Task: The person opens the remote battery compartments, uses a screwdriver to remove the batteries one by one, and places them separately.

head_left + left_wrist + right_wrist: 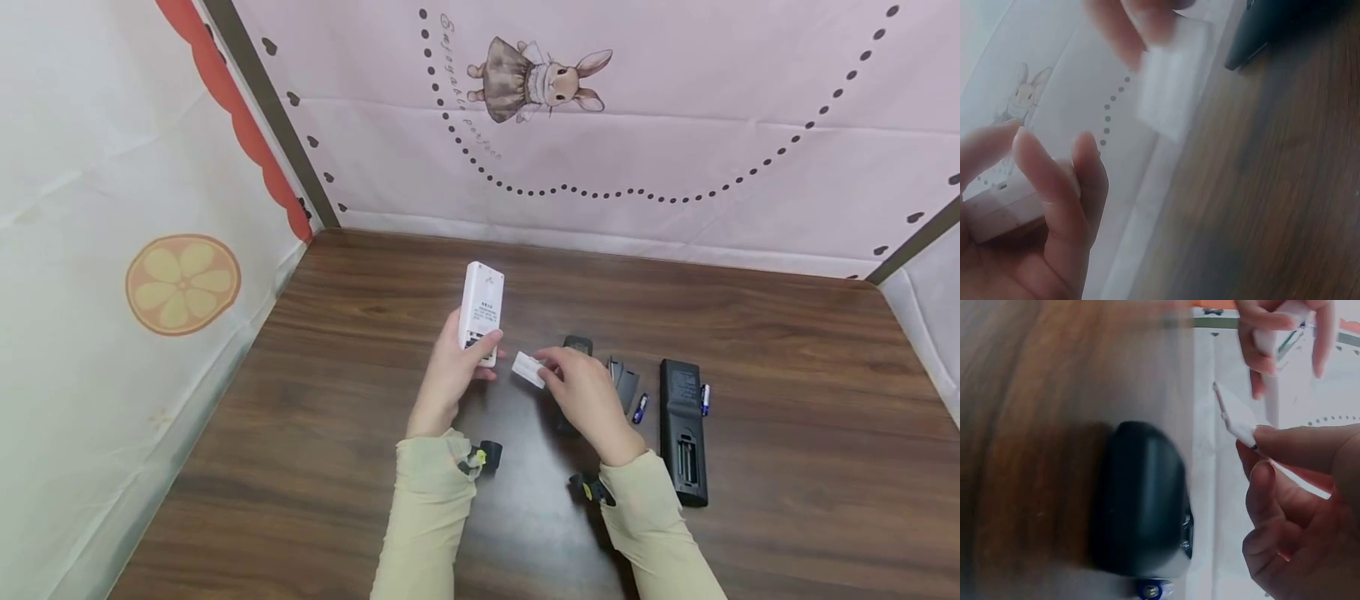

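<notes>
My left hand (447, 367) grips a white remote control (483, 298), its printed back facing up. The thumb lies over the lower end, where the battery compartment is uncovered; what sits inside is partly hidden. Between thumb and fingers, my right hand (588, 398) pinches a small white battery cover (528, 370), held just right of the remote and apart from it. The left wrist view shows this cover (1172, 84) blurred, hanging from the right fingertips. Seen edge-on in the right wrist view, the cover (1235, 419) tilts away from the thumb.
Right of the hands lies a black remote (682, 392) with its battery compartment uncovered. A battery (705, 400) is beside it, and another battery (640, 408) lies near a dark grey piece (625, 383). A second black remote (578, 343) is partly hidden beneath the right hand.
</notes>
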`<state>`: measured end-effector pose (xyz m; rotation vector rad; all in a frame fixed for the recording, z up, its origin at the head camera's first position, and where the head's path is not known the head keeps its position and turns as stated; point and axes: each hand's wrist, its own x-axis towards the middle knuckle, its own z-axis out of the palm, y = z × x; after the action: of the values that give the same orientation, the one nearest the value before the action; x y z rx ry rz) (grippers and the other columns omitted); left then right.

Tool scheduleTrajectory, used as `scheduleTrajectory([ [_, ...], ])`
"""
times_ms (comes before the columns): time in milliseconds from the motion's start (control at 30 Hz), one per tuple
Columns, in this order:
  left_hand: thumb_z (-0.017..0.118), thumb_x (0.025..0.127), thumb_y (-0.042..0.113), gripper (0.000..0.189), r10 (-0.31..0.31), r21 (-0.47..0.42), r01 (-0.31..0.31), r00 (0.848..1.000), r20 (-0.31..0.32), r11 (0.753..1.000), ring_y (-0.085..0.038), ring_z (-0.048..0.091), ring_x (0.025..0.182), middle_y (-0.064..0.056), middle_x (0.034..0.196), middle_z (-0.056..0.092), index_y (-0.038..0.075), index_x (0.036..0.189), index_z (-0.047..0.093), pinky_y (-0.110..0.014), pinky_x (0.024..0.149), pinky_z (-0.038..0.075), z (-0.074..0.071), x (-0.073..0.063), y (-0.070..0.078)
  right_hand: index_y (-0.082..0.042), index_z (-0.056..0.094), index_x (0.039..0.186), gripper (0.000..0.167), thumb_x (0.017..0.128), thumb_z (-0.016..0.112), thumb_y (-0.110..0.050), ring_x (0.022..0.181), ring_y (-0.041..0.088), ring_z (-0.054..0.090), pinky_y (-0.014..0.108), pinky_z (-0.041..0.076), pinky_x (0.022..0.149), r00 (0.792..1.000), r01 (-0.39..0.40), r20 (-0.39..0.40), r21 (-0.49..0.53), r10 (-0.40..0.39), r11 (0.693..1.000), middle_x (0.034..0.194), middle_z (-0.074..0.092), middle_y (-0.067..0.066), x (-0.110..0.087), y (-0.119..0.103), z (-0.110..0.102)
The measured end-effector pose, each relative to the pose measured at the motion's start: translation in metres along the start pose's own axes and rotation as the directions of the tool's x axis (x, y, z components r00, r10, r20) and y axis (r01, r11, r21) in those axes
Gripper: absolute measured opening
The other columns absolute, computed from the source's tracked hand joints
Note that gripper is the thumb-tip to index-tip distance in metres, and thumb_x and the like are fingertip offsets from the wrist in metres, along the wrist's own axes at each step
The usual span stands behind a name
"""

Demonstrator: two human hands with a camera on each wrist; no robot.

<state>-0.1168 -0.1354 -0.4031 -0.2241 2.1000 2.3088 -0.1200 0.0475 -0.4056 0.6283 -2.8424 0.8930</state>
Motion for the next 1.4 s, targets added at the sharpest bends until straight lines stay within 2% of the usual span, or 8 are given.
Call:
scheduleTrajectory([
  [200,0.065,0.083,0.020,0.051,0.002,-0.001,-0.002,0.999,0.033,1.000,-0.043,0.057,0.086,-0.028,0.104,0.054,0.017,0.126,0.037,-0.037,0.050,0.051,0.006,0.001,0.000,-0.013,0.067,0.099,0.019,0.081,0.066,-0.012,0.067,0.013,0.056,0.032,0.045,0.058,1.000,0.010,0.027,-0.052,-0.009,0.999,0.078,0.063,-0.002,0.000,0.004,0.005],
  [367,0.064,0.083,0.019,0.051,-0.012,0.010,0.012,0.999,0.046,1.000,-0.046,0.055,0.087,-0.028,0.104,0.055,0.017,0.126,0.038,-0.032,0.048,0.051,0.008,0.001,-0.001,-0.013,0.067,0.099,0.018,0.080,0.066,-0.010,0.072,0.016,0.058,0.034,0.047,0.061,0.999,0.010,0.050,-0.074,-0.006,0.997,0.080,0.064,0.000,-0.001,0.009,0.009],
  [467,0.064,0.083,0.020,0.050,-0.020,0.027,0.018,0.998,0.056,0.999,-0.047,0.055,0.087,-0.028,0.103,0.055,0.017,0.126,0.038,-0.033,0.048,0.051,0.009,0.002,-0.001,-0.012,0.066,0.100,0.019,0.081,0.065,-0.010,0.074,0.017,0.058,0.035,0.047,0.063,0.998,0.000,0.064,-0.073,0.005,0.997,0.082,0.064,0.001,-0.001,0.012,0.009],
  [700,0.056,0.088,0.019,0.045,-0.024,0.051,0.021,0.997,0.070,0.998,-0.045,0.057,0.086,-0.028,0.103,0.055,0.018,0.129,0.037,-0.054,0.059,0.048,0.012,0.001,-0.003,-0.011,0.066,0.101,0.020,0.081,0.064,-0.011,0.076,0.018,0.058,0.036,0.047,0.064,0.995,-0.023,0.090,-0.097,0.032,0.995,0.085,0.063,0.003,-0.001,0.016,0.009],
  [833,0.051,0.091,0.013,0.043,-0.034,0.048,0.030,0.997,0.076,0.998,-0.044,0.057,0.086,-0.029,0.102,0.056,0.019,0.131,0.035,-0.057,0.061,0.046,0.013,0.001,-0.004,-0.011,0.065,0.104,0.023,0.081,0.066,-0.015,0.079,0.019,0.057,0.037,0.047,0.067,0.993,-0.042,0.108,-0.094,0.052,0.995,0.092,0.061,0.005,-0.001,0.015,0.008],
  [1000,0.047,0.090,0.006,0.046,-0.038,0.047,0.034,0.996,0.084,0.998,-0.042,0.059,0.086,-0.029,0.103,0.056,0.018,0.132,0.033,-0.057,0.062,0.047,0.013,0.001,-0.006,-0.012,0.060,0.113,0.033,0.082,0.065,-0.023,0.084,0.021,0.056,0.038,0.047,0.069,0.984,-0.096,0.138,-0.090,0.108,0.991,0.106,0.055,0.008,-0.004,0.015,0.000],
  [1200,0.046,0.088,0.002,0.049,-0.060,0.017,0.058,0.992,0.111,0.998,-0.040,0.058,0.091,-0.029,0.108,0.053,0.017,0.132,0.031,-0.053,0.066,0.049,0.017,0.003,-0.012,-0.014,0.056,0.120,0.040,0.083,0.063,-0.028,0.073,0.019,0.053,0.035,0.046,0.060,0.970,-0.187,0.141,-0.095,0.199,0.978,0.106,0.052,0.009,-0.017,0.019,-0.025],
  [1400,0.045,0.087,0.000,0.053,-0.063,0.018,0.062,0.990,0.125,0.998,-0.035,0.060,0.091,-0.028,0.115,0.050,0.017,0.134,0.029,-0.046,0.065,0.051,0.020,0.004,-0.011,-0.011,0.052,0.124,0.047,0.082,0.064,-0.028,0.060,0.016,0.045,0.027,0.037,0.047,0.961,-0.218,0.139,-0.153,0.240,0.964,0.099,0.049,0.011,-0.038,0.027,-0.041],
])
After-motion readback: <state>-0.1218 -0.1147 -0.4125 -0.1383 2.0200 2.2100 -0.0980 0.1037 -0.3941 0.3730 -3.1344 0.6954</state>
